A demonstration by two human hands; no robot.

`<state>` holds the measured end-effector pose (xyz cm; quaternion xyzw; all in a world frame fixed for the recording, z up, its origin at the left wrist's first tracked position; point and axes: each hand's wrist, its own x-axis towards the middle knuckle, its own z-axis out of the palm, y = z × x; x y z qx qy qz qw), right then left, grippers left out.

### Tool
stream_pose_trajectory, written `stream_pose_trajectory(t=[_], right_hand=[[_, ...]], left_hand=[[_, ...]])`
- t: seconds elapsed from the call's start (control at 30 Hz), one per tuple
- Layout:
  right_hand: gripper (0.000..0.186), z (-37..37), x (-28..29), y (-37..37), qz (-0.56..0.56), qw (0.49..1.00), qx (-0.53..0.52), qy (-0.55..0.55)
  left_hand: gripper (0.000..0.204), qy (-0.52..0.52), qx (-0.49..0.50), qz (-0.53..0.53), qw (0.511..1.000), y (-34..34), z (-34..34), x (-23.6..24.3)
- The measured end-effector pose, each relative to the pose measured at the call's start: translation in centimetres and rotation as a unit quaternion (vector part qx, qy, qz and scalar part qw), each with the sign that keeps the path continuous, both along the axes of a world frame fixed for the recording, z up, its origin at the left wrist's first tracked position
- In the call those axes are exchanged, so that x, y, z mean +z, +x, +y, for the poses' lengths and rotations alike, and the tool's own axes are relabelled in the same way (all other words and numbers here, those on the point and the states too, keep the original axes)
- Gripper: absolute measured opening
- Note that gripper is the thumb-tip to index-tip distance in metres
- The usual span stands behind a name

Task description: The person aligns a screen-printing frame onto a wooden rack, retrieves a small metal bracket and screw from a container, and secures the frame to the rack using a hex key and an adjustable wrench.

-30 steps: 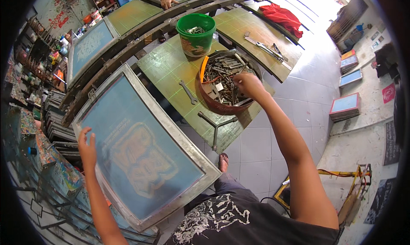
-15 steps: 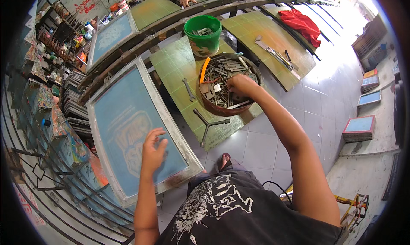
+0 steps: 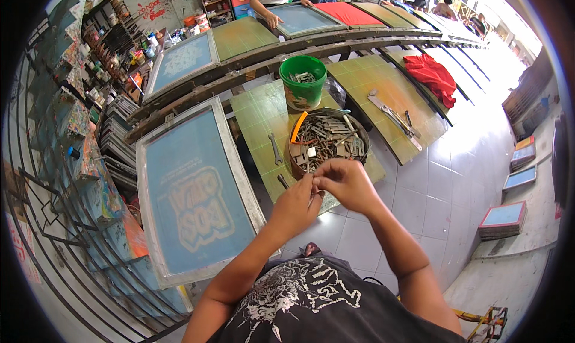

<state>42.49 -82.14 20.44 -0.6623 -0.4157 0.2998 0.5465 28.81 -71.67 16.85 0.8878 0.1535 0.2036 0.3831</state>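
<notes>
My left hand (image 3: 294, 208) and my right hand (image 3: 346, 186) meet at the near rim of a round tub (image 3: 366, 136), fingertips pinched together. Whatever small thing they hold is hidden by the fingers. Loose metal hardware (image 3: 328, 133), bolts and flat plates, fills the tub, and a curved orange strip (image 3: 298, 127) leans at its left side. Behind the tub stands a green bucket (image 3: 302, 91) with metal pieces inside. An open-end wrench (image 3: 275, 149) lies left of the tub on a greenish board (image 3: 254, 112). My left hand mostly covers a Y-shaped socket wrench (image 3: 283, 181).
On the left rests a blue-meshed printing screen (image 3: 179, 163) in a pale frame. Metal tools (image 3: 392, 118) and a red cloth (image 3: 432, 79) lie on boards to the right. Across the dark rails, another person's hand (image 3: 274, 21) touches a screen. Stacked frames (image 3: 502, 218) stand far right.
My right hand has come out of the tub toward me. My left hand has moved right from over the screen to meet it. The view has shifted, showing more of the far person.
</notes>
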Motion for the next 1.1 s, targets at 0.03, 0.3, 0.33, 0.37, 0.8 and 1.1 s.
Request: stream_pose_trajectory(t=[0.03,0.3,0.33,0.37,0.8,1.1], right_hand=[[0.013,-1.0,0.7,-0.8,-0.045,0.999,-0.015,-0.010],[0.017,-6.2,0.6,-2.3,0.004,0.995,0.095,0.013],[0.017,-6.5,0.4,-2.5,0.029,0.993,0.106,0.042],[0.017,-6.7,0.3,-2.6,0.054,0.989,0.117,0.070],[0.022,-8.8,-2.3,-4.2,0.181,0.966,0.154,0.102],[0.026,-9.2,-0.9,-6.0,-0.009,0.992,0.103,0.078]], left_hand=[[0.022,-0.010,-0.004,0.042,0.999,-0.3,-0.7,0.1],[0.030,-0.316,-0.182,0.022,0.931,-4.6,-3.8,-0.3],[0.033,-0.459,-0.212,0.026,0.862,-5.0,-4.2,-0.7],[0.035,-0.591,-0.237,0.028,0.771,-5.3,-4.5,-0.8],[0.041,-0.764,-0.260,0.011,0.591,-7.0,-7.5,-1.0],[0.022,-0.430,-0.027,-0.043,0.901,-7.9,-8.5,-0.1]])
